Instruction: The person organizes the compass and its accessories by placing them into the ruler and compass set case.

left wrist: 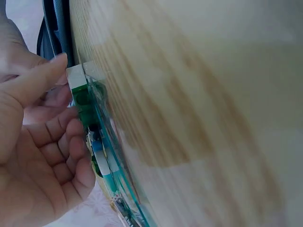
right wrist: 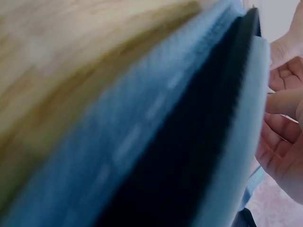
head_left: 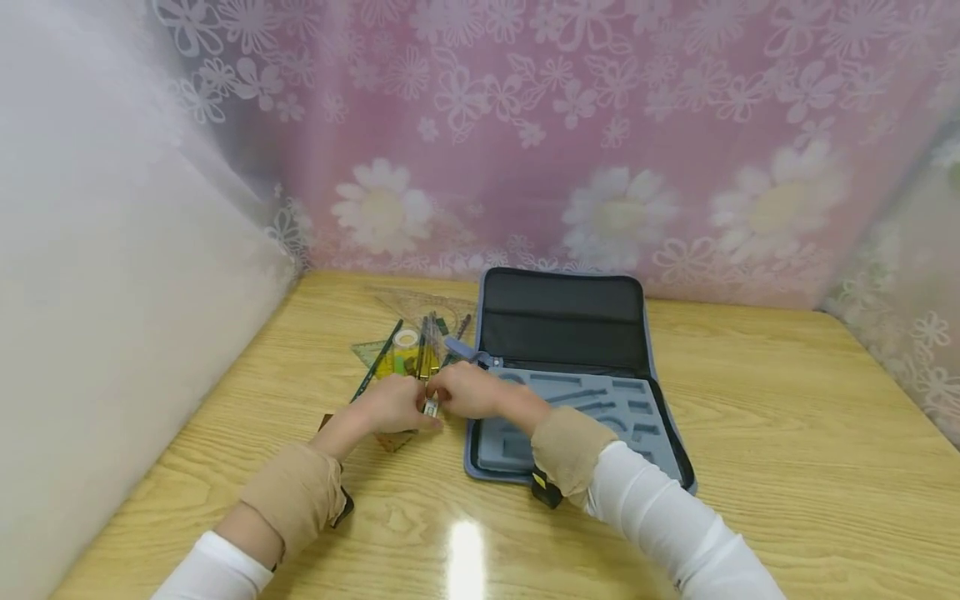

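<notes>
Right wrist view: blue case blurred, cut off. Left wrist view: left hand cropped at left edge. Head view: white-and-green block partly covered by fingers, markings unreadably small.

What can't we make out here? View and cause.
- Head: markings on the small block between the hands; too small.
- Head: part of the grey foam tray; under the tan right cuff.
- Left wrist: rest of the left hand; cut off by the left edge.
- Right wrist: what the right hand touches; blocked by the blurred case.
</notes>
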A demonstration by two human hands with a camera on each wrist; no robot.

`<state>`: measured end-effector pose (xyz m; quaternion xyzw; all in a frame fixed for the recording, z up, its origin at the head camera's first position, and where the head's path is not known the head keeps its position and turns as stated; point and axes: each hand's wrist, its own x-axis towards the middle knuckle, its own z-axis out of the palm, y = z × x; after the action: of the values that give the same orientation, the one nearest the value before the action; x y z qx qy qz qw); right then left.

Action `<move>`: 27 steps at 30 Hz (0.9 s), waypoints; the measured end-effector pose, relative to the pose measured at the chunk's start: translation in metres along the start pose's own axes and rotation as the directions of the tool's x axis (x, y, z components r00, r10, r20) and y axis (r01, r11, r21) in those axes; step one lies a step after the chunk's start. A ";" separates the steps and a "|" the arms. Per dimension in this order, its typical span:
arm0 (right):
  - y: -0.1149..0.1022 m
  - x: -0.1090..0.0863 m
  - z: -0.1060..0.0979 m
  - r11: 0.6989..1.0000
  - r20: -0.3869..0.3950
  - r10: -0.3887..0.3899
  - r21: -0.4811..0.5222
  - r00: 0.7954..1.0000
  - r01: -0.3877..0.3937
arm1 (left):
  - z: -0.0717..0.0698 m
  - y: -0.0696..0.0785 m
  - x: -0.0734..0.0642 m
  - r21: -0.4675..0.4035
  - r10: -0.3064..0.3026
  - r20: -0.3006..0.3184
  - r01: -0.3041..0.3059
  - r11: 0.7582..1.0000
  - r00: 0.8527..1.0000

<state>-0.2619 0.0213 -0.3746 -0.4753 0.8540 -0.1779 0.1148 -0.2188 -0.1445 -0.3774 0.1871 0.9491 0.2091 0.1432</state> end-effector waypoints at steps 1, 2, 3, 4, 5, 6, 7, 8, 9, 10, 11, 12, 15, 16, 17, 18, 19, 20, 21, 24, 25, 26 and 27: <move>0.001 0.001 0.002 1.000 0.002 -0.003 0.003 1.000 0.003 | 0.001 0.001 0.000 0.002 -0.004 -0.003 0.004 1.000 1.000; 0.001 0.002 0.003 1.000 0.004 -0.004 0.002 1.000 0.004 | 0.001 0.001 0.000 0.004 -0.010 -0.007 0.010 1.000 1.000; 0.001 0.003 0.005 1.000 0.004 -0.003 0.004 1.000 0.003 | 0.001 0.002 0.000 0.006 -0.018 -0.013 0.018 1.000 1.000; 0.002 0.003 0.006 1.000 0.003 -0.002 0.001 1.000 0.002 | 0.001 0.002 0.000 0.006 -0.026 -0.016 0.026 1.000 1.000; 0.002 0.004 0.007 1.000 0.001 0.004 -0.005 1.000 -0.004 | 0.001 0.003 0.000 0.010 -0.036 -0.021 0.036 0.999 0.999; 0.002 0.004 0.008 1.000 -0.006 0.011 -0.010 1.000 -0.011 | 0.001 0.004 0.000 0.013 -0.041 -0.022 0.042 0.999 0.999; 0.001 0.004 0.009 1.000 -0.014 0.019 -0.014 1.000 -0.020 | 0.000 0.004 0.000 0.018 -0.045 -0.023 0.045 0.999 0.999; 0.001 0.005 0.009 0.999 -0.019 0.031 -0.025 0.999 -0.031 | 0.000 0.005 -0.001 0.022 -0.051 -0.023 0.052 0.998 0.998; 0.001 0.005 0.010 0.999 -0.025 0.041 -0.034 0.999 -0.042 | -0.001 0.005 -0.001 0.026 -0.055 -0.024 0.055 0.998 0.998; 0.001 0.005 0.011 0.998 -0.032 0.049 -0.047 0.998 -0.051 | -0.001 0.005 -0.001 0.027 -0.058 -0.024 0.059 0.998 0.998; 0.001 0.005 0.011 0.996 -0.039 0.059 -0.057 0.997 -0.061 | -0.001 0.005 -0.002 0.026 -0.058 -0.027 0.059 0.998 0.998; 0.001 0.005 0.011 0.996 -0.041 0.067 -0.063 0.997 -0.069 | -0.002 0.005 -0.002 0.029 -0.058 -0.026 0.059 0.998 0.998; 0.001 0.005 0.010 0.993 -0.037 0.085 -0.075 0.996 -0.088 | -0.003 0.004 -0.001 0.029 -0.056 -0.030 0.057 0.998 0.998; 0.001 0.004 0.010 0.993 -0.034 0.086 -0.079 0.996 -0.089 | -0.003 0.003 -0.001 0.028 -0.054 -0.029 0.055 0.998 0.998; 0.002 0.004 0.009 0.993 -0.029 0.087 -0.073 0.996 -0.089 | -0.003 0.003 -0.001 0.029 -0.050 -0.030 0.051 0.998 0.998; 0.002 0.003 0.009 0.994 -0.024 0.086 -0.073 0.996 -0.087 | -0.003 0.002 -0.001 0.030 -0.048 -0.028 0.049 0.998 0.998; 0.003 0.002 0.009 0.994 -0.020 0.082 -0.075 0.996 -0.084 | -0.003 0.002 0.000 0.031 -0.042 -0.030 0.043 0.999 0.999; 0.004 0.001 0.008 0.994 -0.016 0.079 -0.072 0.997 -0.080 | -0.003 0.002 0.000 0.030 -0.038 -0.031 0.039 0.999 0.999; 0.005 0.000 0.008 0.995 -0.013 0.073 -0.070 0.997 -0.074 | -0.004 0.002 0.000 0.030 -0.030 -0.038 0.031 0.999 0.999; 0.007 -0.004 0.009 0.997 -0.007 0.061 -0.053 0.998 -0.061 | -0.004 0.002 0.001 0.034 -0.013 -0.051 0.014 0.999 0.999; 0.008 -0.005 0.010 0.997 -0.009 0.053 -0.050 0.999 -0.054 | -0.004 0.002 0.001 0.039 -0.008 -0.055 0.010 0.999 0.998; 0.008 -0.006 0.010 0.998 -0.011 0.047 -0.041 0.999 -0.047 | -0.004 0.002 0.001 0.044 -0.005 -0.055 0.007 0.999 0.998; 0.009 -0.007 0.009 0.999 -0.015 0.038 -0.037 0.999 -0.039 | -0.004 0.002 0.001 0.055 0.001 -0.057 0.002 0.998 0.998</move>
<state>-0.2616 0.0293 -0.3866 -0.4595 0.8669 -0.1633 0.1034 -0.2207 -0.1441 -0.3731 0.1850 0.9582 0.1879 0.1110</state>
